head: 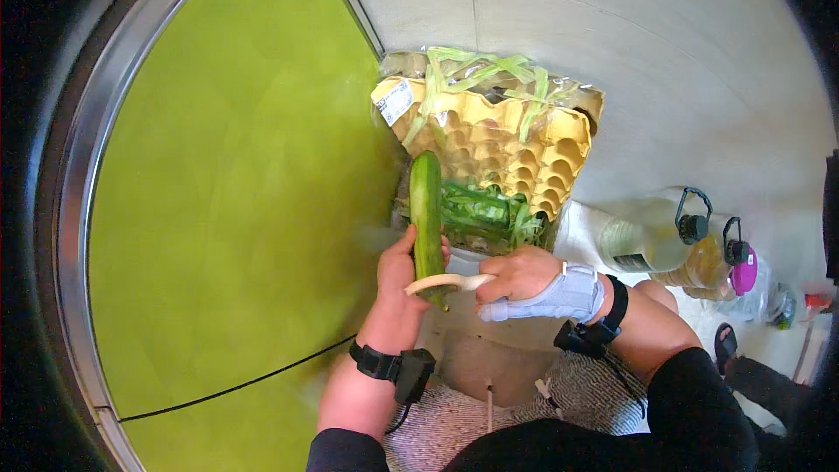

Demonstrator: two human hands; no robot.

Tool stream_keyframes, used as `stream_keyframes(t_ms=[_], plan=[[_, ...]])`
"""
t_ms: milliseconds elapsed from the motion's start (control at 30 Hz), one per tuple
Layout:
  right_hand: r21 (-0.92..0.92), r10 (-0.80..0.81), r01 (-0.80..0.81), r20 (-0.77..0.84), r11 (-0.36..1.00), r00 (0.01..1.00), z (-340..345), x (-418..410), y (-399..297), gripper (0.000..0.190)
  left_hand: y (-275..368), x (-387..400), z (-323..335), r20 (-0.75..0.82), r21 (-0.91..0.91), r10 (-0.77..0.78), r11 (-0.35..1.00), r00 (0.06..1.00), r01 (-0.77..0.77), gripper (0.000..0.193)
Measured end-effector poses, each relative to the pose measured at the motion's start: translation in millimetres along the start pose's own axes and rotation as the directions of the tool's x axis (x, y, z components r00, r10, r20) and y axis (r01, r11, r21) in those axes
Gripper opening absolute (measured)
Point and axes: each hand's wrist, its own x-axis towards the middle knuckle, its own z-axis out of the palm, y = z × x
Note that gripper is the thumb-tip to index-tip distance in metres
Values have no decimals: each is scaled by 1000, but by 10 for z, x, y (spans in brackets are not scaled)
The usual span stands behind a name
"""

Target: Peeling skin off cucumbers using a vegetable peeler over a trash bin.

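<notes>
My left hand [397, 269] grips a long green cucumber-like vegetable [427, 196] near its lower part, thumb on the left side and fingertips on the right. The vegetable points away from me, and its stem end is nearest my body. A paler strip runs along part of its skin. My right hand [521, 278], in a light grey wrist brace, is closed on the handle of a cream-coloured peeler [462, 281]. The peeler's head lies across the vegetable close to the stem end. Whether its blade touches the skin I cannot tell.
Ahead is a bin with yellow egg trays [511, 124], pale green peelings [485, 75] and darker green scraps [478, 210]. A green panel [249, 177] borders the left. Large plastic bottles [645, 239] stand at right. Another person's sandalled foot [725, 341] shows far right.
</notes>
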Motion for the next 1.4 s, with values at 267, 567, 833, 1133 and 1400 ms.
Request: stream_keyframes(t_ms=[267, 567, 833, 1133, 1400], plan=[[-17, -42, 42, -9, 999, 999, -19, -14, -96, 20, -26, -52, 33, 110, -98, -83, 991, 990, 94, 35], [-38, 127, -129, -47, 991, 991, 16, -27, 168, 24, -112, -61, 43, -65, 71, -13, 997, 998, 17, 38], [-6, 350, -364, -255, 931, 901, -57, -68, 575, 23, -138, -179, 136, -15, -95, -189, 978, 982, 187, 32], [173, 465, -439, -158, 882, 871, 56, 45, 322, 45, -108, -124, -15, -16, 153, -34, 987, 999, 36, 30], [356, 476, -412, -111, 839, 873, 162, 106, 268, 40, -457, -53, 186, 0, 643, 286, 734, 958, -219, 28]])
